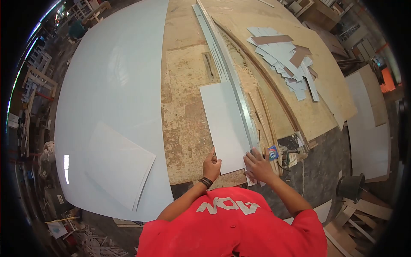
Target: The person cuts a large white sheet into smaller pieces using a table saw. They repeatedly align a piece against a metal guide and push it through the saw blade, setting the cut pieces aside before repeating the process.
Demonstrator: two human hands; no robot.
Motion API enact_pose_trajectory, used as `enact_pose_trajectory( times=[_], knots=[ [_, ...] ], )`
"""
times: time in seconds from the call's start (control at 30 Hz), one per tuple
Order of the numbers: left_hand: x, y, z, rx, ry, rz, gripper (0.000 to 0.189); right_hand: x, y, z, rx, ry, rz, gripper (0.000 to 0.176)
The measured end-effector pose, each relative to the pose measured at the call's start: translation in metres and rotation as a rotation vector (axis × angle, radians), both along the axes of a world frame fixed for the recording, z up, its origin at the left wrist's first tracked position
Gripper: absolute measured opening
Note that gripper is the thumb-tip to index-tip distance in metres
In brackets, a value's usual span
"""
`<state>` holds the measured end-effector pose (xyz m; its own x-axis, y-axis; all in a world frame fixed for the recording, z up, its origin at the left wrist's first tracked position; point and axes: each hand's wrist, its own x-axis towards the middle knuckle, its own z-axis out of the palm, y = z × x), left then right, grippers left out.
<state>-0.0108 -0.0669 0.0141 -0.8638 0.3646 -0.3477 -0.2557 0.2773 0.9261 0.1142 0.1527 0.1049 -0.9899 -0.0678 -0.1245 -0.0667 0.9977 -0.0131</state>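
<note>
A white rectangular sheet (pixel 226 124) lies on the worn wooden bench, its right long edge along a straight metal rail (pixel 242 103). My left hand (pixel 211 165) is at the sheet's lower left edge, index finger stretched forward along it and thumb apart. My right hand (pixel 257 166) rests with fingers spread over the sheet's lower right corner and the near end of the rail. Neither hand is wrapped around anything I can see. Narrow pale strips (pixel 210 38) lie farther up against the rail.
A large glossy white sheet (pixel 115 64) covers the left side, with smaller white sheets (pixel 124 162) on it. Stacked white and brown offcuts (pixel 282 55) lie at right. A blue tape measure (pixel 272 152) sits beside my right hand. A dark bucket (pixel 351 187) and scrap wood stand lower right.
</note>
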Motion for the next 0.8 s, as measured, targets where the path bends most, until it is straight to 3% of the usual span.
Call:
enact_pose_trajectory(
  times=[0.13, 0.63, 0.8],
  knots=[
    [-0.008, 0.001, 0.0, -0.045, 0.046, -0.015, 0.067, -0.003, 0.003, -0.035, 0.122, 0.083, 0.014, 0.056],
    [-0.082, 0.03, -0.015, -0.181, 0.142, -0.039, 0.068, -0.068, 0.027, -0.033, 0.028, 0.096, 0.004, 0.049],
    [-0.096, 0.031, 0.0, -0.211, 0.127, -0.069, 0.072, -0.084, 0.027, -0.031, 0.022, 0.106, -0.016, 0.047]
  ],
)
